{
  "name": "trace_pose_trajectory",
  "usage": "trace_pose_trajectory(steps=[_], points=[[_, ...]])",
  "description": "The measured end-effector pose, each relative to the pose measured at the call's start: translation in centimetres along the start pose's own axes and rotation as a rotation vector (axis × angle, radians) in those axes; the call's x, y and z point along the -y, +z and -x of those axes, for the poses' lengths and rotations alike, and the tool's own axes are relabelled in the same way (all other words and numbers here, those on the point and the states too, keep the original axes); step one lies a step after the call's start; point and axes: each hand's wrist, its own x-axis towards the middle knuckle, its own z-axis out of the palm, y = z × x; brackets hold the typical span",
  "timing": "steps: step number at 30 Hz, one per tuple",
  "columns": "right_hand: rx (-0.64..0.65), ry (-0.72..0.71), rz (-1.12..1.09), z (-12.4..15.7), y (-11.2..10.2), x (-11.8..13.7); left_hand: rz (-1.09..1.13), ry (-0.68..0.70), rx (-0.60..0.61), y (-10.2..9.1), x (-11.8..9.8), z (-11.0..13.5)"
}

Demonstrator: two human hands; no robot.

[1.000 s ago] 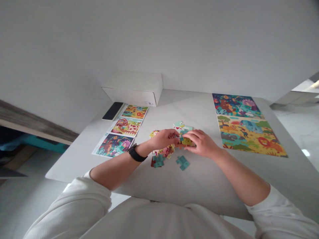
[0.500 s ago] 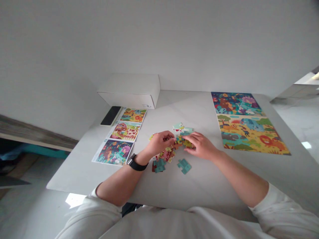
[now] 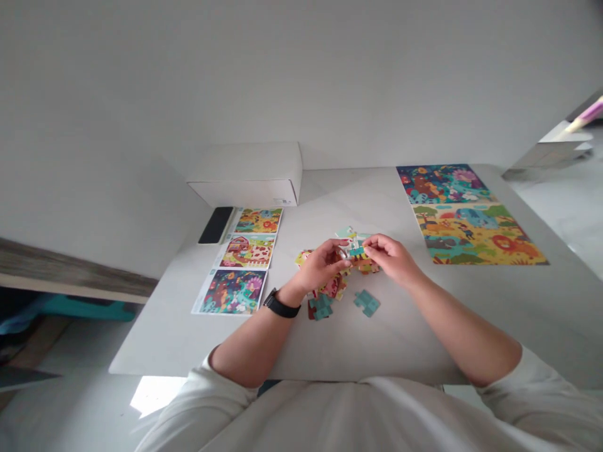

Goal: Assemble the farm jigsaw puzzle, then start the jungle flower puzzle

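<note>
- Thumb and forefinger of the left hand [image 3: 323, 267] pinch one side of a small teal-and-white puzzle piece [image 3: 357, 250]; the other fingers curl loosely.
- The right hand [image 3: 393, 258] pinches the same spot from the other side, its fingertips nearly meeting the left's. Whether they hold one piece or two pressed together is too small to tell.
- A second ago both hands lay low, pressing on pieces on the tabletop. Now they have lifted, so the handling seems to have moved off the surface: the puzzle piece hangs just above the heap.
- Below the hands lies the heap of loose pieces [image 3: 332, 287], mixed in colour. A teal piece [image 3: 367, 302] lies alone just beside it, nearer the person.
- A black watch [image 3: 281, 305] sits on the left wrist.
- Left of the heap, three picture cards [image 3: 245, 260] lie in a row, with a dark phone [image 3: 216, 225] and a white box [image 3: 249, 172] beyond them.
- Well to the right on the table [image 3: 414, 339], a finished puzzle [image 3: 471, 220] lies flat.
</note>
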Motion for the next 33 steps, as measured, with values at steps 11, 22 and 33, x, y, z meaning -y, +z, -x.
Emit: trace_pose_trajectory(steps=[11, 22, 33], points=[[-0.113, 0.155, -0.188, 0.6, 2.6, 0.6, 0.349, -0.146, 0.161, -1.3, -0.4, 0.1], [-0.148, -0.005, 0.008, 1.0, 2.0, 2.3, 0.330, -0.145, 0.191, -1.7, -0.9, -0.2], [0.019, -0.056, 0.328, 0.5, -3.5, 0.9, -0.451, -0.104, 0.070, -3.6, -3.2, 0.4]])
